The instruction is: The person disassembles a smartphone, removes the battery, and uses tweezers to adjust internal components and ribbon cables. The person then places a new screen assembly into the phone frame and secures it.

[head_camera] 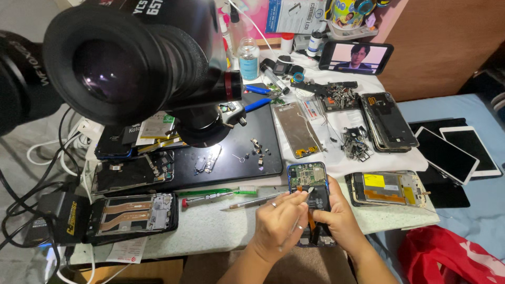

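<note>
An opened phone (307,178) with its green circuit board and black battery exposed lies at the table's front edge. My right hand (341,218) grips its lower right side. My left hand (278,223), with rings on two fingers, pinches thin metal tweezers (308,191). Their tip touches the phone just below the circuit board. Both hands hide the lower part of the phone.
Large black microscope eyepieces (121,58) fill the upper left above a black mat (242,158) with small parts. A green toothbrush (221,192), a screwdriver (210,199) and dismantled phones (386,122) lie around. Behind stand a liquid bottle (248,55) and a phone playing video (355,57). Tablets (452,152) lie right.
</note>
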